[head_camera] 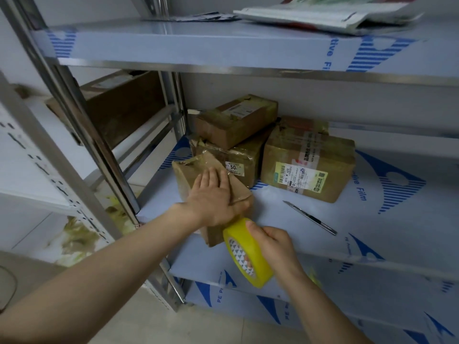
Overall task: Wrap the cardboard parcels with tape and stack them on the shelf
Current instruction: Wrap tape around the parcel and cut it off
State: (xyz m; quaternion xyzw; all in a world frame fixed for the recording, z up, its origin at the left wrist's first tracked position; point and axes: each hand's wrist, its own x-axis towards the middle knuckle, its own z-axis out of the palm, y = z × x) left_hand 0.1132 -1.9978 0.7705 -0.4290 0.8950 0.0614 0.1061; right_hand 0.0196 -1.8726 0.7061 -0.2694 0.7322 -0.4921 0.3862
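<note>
The parcel being taped (pixel 186 176) is a creased brown cardboard box that rests tilted on the front left part of the middle shelf (pixel 285 234), which is covered in blue-printed protective film. The left hand (pixel 211 197) lies flat on the top face of this parcel, fingers straight and close together, pressing down; the thumb reaches to the near right corner. The right hand (pixel 275 244) grips a yellow tape roll (pixel 248 254), fingers curled through its core and thumb on the outer rim. The roll stands on edge just beside the near right corner of the parcel, directly below the left hand. Whether a strip of tape runs from the roll to the parcel cannot be told. Behind the parcel, three taped parcels are grouped: a small parcel (pixel 236 120) sits on top of a lower parcel (pixel 242 161) marked with a "50" label, and a larger labelled parcel (pixel 308 170) stands just to their right. A utility knife (pixel 310 218) lies flat on the shelf, to the right of the parcel and apart from it. Printed papers (pixel 323 13) lie on the upper shelf (pixel 198 45).
</note>
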